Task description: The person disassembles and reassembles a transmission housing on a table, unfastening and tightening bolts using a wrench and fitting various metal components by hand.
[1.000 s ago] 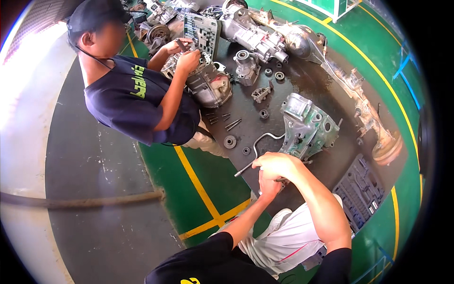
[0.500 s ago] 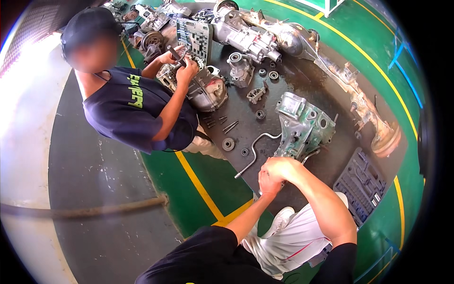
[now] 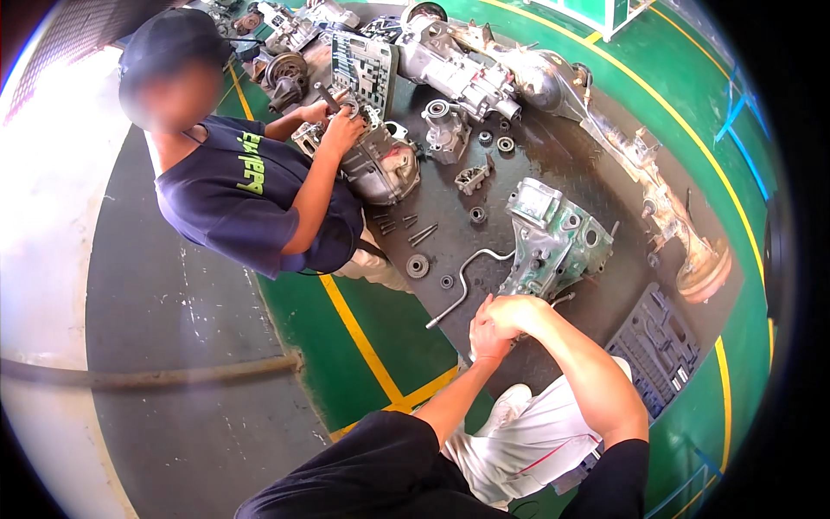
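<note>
A metal gearbox housing (image 3: 553,246) with green stains lies on the dark worktable before me. At its near end my two hands are close together. My left hand (image 3: 489,336) has its fingers closed, and my right hand (image 3: 520,315) lies curled over beside it. Whatever they grip is hidden beneath the fingers. Left of the housing rests a crank-shaped speed brace (image 3: 464,281), touched by neither hand. The end of a thin metal rod (image 3: 564,298) sticks out to the right of my right hand.
At the left a co-worker (image 3: 259,190) holds a dark-handled tool over another gearbox (image 3: 380,164). Bolts (image 3: 424,233), a gear (image 3: 417,265) and a bearing (image 3: 506,145) lie about. A tool case (image 3: 657,350) is at the right, an axle (image 3: 661,199) behind it.
My view has shifted slightly. My hands stay together at the housing's near end, their grip hardly altered. The co-worker's hands and tool have dipped toward the other gearbox.
</note>
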A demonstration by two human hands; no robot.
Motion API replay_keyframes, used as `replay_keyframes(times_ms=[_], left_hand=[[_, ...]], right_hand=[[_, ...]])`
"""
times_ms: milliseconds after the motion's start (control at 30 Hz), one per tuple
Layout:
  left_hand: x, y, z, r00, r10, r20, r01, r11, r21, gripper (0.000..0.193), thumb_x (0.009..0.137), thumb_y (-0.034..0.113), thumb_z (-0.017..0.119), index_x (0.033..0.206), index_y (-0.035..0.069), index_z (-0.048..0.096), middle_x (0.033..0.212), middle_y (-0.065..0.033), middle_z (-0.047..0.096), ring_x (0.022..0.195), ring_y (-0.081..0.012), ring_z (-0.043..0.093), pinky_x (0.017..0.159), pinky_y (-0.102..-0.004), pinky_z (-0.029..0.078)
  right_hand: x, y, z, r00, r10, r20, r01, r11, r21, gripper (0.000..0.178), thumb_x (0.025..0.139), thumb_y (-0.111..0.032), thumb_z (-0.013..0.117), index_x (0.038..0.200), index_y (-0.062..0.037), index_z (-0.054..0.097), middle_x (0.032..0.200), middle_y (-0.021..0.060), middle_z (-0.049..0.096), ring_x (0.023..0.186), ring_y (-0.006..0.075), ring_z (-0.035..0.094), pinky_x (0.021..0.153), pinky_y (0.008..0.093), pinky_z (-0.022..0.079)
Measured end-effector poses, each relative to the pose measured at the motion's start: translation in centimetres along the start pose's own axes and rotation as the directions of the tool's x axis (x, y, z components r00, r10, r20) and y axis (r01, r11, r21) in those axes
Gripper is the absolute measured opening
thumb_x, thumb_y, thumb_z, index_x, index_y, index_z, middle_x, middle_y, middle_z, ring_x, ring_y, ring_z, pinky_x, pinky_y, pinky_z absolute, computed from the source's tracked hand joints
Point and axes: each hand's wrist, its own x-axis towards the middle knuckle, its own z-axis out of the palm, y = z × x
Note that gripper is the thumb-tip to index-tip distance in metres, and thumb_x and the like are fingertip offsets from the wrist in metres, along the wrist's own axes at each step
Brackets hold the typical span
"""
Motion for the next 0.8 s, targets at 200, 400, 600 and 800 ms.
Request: replay_keyframes(times_ms=[200,400,600,800], left_hand=[[0.3,1.7,-1.4,0.994,-0.091,0.058,0.091,0.996,-0.012,0.052,0.087,0.035,0.062,0.135,0.016,0.057,0.15,-0.0085,0.045,0.137,-0.0254,0.041,0.106,-0.0415,0.037],[1.1,2.1,-2.3,0.947,-0.212,0.24,0.197,0.977,0.085,0.052,0.088,0.036,0.061,0.136,0.015,0.056,0.15,-0.0086,0.046,0.137,-0.0261,0.042,0.106,-0.0417,0.037],[0.8,1.9,-2.0,0.96,-0.179,0.215,0.156,0.981,0.118,0.053,0.089,0.037,0.06,0.136,0.014,0.056,0.15,-0.0085,0.046,0.136,-0.0265,0.042,0.106,-0.0418,0.036],[0.7,2.6,-2.3,0.954,-0.208,0.217,0.198,0.978,0.067,0.052,0.088,0.036,0.06,0.136,0.014,0.056,0.15,-0.0087,0.046,0.136,-0.0269,0.042,0.105,-0.0419,0.037]], right_hand=[[1.0,1.1,0.6,1.0,-0.02,0.018,0.021,0.999,-0.028,0.047,0.077,-0.013,0.061,0.124,-0.0172,0.064,0.11,0.0166,0.07,0.103,0.0342,0.067,0.088,0.0431,0.052],[0.0,0.6,-0.3,0.998,-0.04,-0.04,0.04,0.999,0.004,0.048,0.077,-0.012,0.061,0.125,-0.0173,0.064,0.112,0.0169,0.069,0.104,0.0348,0.066,0.089,0.0437,0.052],[0.6,0.5,-0.1,0.999,-0.037,-0.007,0.037,0.999,-0.036,0.049,0.077,-0.013,0.061,0.126,-0.0184,0.063,0.11,0.0157,0.07,0.104,0.035,0.066,0.088,0.0442,0.052],[0.8,1.2,0.5,0.998,-0.057,-0.033,0.057,0.998,-0.018,0.047,0.078,-0.014,0.061,0.124,-0.0185,0.064,0.109,0.0154,0.07,0.103,0.0347,0.066,0.088,0.0441,0.052]])
